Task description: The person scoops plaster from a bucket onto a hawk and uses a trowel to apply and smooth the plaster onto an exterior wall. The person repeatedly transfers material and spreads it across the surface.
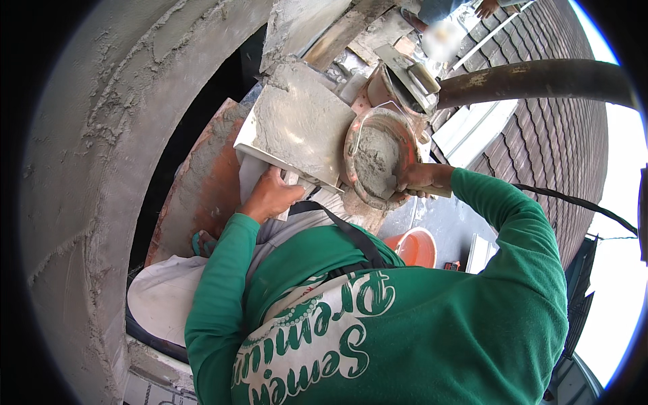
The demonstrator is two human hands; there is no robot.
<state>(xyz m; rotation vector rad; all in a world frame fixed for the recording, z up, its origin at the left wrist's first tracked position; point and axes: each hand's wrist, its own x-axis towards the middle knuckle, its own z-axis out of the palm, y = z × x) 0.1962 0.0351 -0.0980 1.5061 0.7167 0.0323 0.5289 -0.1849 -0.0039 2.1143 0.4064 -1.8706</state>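
Observation:
My left hand (271, 196) is closed round the pale handle (289, 192) of a flat, cement-smeared plasterer's hawk (302, 120), which extends away from my body. To its right stands a bucket (349, 152) with a wire bail, holding grey wet mortar (378, 158). At the bucket's right rim my right hand (417, 179) is closed round a trowel, its handle end (440, 192) showing below the fist. Most of that trowel's blade is hidden by the hand and the mortar.
A rectangular plastering trowel (408, 73) rests on another container behind the bucket. Rough plastered wall (81, 202) rises on the left, beside a dark gap. An orange bucket (415, 248) stands at the right. A thick brown pipe (533, 79) crosses near the tiled roof. Another person's hand (487, 8) shows at the top.

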